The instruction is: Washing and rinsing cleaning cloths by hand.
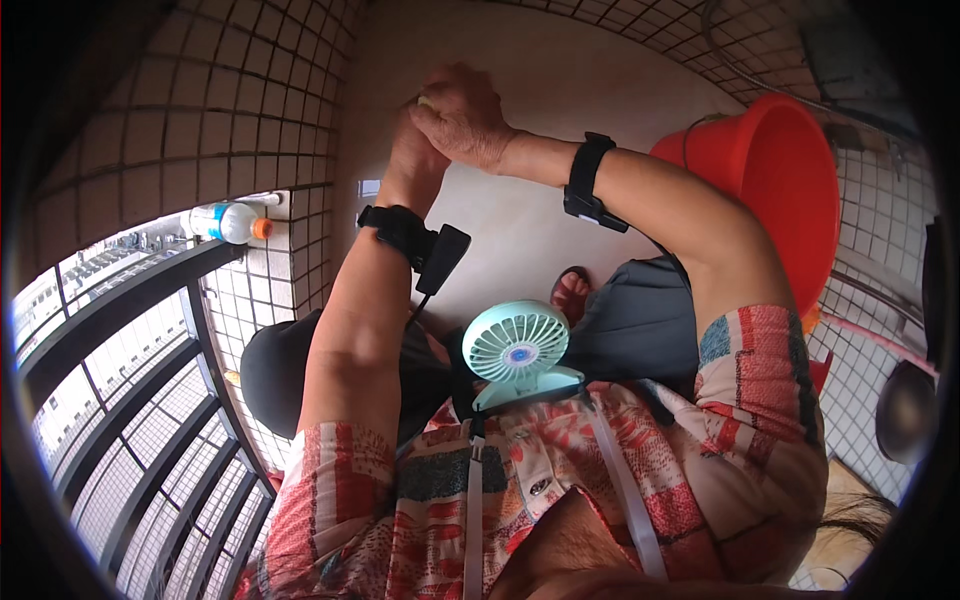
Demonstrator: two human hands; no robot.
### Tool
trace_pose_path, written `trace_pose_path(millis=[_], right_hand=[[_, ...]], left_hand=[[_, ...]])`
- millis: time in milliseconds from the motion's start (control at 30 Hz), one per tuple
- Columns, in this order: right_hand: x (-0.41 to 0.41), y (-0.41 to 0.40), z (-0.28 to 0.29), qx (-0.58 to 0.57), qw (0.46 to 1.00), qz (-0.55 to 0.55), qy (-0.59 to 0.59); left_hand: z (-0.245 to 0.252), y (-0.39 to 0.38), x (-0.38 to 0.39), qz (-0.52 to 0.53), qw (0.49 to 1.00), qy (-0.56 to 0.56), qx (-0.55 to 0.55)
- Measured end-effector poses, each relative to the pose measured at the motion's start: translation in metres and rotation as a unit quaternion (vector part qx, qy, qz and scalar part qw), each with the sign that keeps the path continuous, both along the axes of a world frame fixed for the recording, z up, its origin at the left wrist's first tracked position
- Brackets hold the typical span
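Observation:
My two hands are pressed together at arm's length, above the pale floor at the top centre. My right hand (465,120) lies clasped over my left hand (420,142), which it mostly hides. A small yellowish bit of something shows between them near the thumb; what it is I cannot tell. Black straps circle both wrists, and a black device is attached to the left one. On my chest a mint-green portable fan (517,345) hangs from a white lanyard (474,502).
A large red plastic bucket (795,202) stands tilted at the right. Black window bars (127,300) run along the left, with a plastic bottle with an orange cap (236,223) lying on the ledge above. Tiled walls (247,97) enclose the space. A round dark pan-like object (905,412) is at the far right.

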State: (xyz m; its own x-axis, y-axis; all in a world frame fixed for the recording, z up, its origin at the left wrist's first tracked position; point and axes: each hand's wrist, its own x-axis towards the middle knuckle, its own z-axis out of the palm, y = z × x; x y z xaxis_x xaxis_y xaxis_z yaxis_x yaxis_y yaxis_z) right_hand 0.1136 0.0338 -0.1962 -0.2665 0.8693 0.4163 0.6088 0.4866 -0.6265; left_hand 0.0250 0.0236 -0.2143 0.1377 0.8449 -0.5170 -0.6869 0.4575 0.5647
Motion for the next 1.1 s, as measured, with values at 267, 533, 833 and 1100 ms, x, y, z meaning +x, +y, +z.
trace_pose_path(millis=[267, 533, 833, 1100], right_hand=[[0.052, 0.054, -0.027, -0.177, 0.982, 0.024, 0.056], [0.067, 0.052, 0.009, -0.533, 0.771, 0.112, 0.332], [0.012, 0.011, 0.010, 0.015, 0.995, 0.021, -0.092], [0.027, 0.032, -0.010, -0.092, 0.991, -0.015, -0.099]], left_hand=[[0.018, 0.019, 0.005, -0.087, 0.993, -0.070, 0.028], [0.010, 0.027, -0.005, -0.047, 0.998, -0.049, 0.002], [0.008, 0.000, -0.005, -0.010, 0.993, 0.060, 0.097], [-0.005, 0.012, 0.011, -0.070, 0.991, -0.110, -0.002]])
